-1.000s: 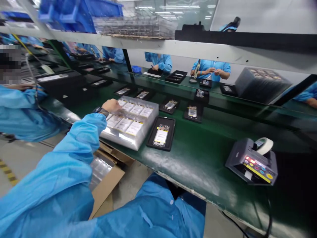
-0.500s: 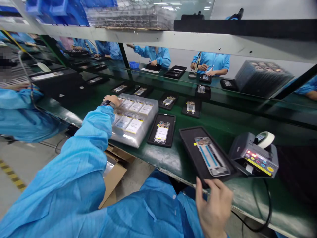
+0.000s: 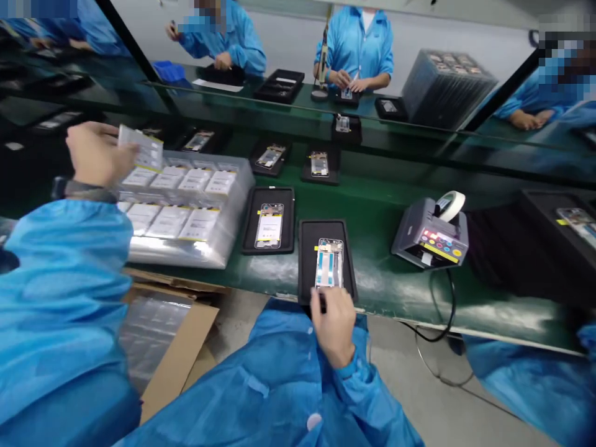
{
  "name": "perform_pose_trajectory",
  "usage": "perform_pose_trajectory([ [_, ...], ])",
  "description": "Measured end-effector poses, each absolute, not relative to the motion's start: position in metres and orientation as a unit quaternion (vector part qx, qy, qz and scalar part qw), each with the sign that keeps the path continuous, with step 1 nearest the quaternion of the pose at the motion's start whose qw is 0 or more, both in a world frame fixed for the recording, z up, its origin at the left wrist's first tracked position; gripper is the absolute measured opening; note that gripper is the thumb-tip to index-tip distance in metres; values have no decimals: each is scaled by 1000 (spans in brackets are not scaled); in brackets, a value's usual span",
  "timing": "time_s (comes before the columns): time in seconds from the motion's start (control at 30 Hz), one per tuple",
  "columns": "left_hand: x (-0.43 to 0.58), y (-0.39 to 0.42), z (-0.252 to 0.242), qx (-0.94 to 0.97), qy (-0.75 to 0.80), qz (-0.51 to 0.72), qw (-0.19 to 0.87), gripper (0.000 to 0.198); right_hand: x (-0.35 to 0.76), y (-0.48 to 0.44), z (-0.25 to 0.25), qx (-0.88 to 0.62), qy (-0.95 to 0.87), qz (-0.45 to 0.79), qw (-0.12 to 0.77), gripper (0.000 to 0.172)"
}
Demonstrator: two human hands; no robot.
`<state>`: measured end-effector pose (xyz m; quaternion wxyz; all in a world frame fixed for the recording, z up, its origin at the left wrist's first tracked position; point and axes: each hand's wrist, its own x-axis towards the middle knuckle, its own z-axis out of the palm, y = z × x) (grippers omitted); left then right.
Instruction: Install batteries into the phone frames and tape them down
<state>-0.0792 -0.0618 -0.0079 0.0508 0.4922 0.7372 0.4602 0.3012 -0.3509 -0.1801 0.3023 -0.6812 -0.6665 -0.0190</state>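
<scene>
My left hand [image 3: 100, 155] pinches a white phone battery [image 3: 142, 149] and holds it tilted above the clear plastic tray [image 3: 228, 217], where flat white batteries with yellow edges lie in rows. My right hand [image 3: 336, 320] is closed on the near edge of a black foam tray [image 3: 306, 267], its fingertips partly hidden. In that tray lies a phone frame [image 3: 330, 261] with two blue strips and a yellow tab. Just left of it, a second black tray [image 3: 248, 230] carries a phone frame with a white battery [image 3: 270, 226] in it.
A grey tape dispenser [image 3: 431, 233] with a tape roll stands to the right, its cable [image 3: 451, 310] hanging over the bench edge. More black trays with phone frames [image 3: 319, 164] sit farther back. Below the bench is an open cardboard box [image 3: 186, 354]. Co-workers [image 3: 358, 49] sit opposite.
My left hand has lifted a battery out of the clear tray. My right hand has pulled the black tray leftward, away from the tape dispenser, and straightened it. The view has turned down.
</scene>
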Motion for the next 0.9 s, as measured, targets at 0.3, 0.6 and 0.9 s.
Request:
perform_pose_trajectory([
  [0.3, 151, -225, -141, 443, 501, 361, 650, 62, 347, -307, -153, -794, -604, 59, -21, 13],
  [0.6, 214, -240, -174, 624, 569, 241, 479, 40, 346, -308, -152, -803, -589, 83, -14, 13],
  [0.9, 208, -243, -157, 691, 594, 98, 399, 57, 348, -318, -150, -796, -594, 117, 32, 17],
])
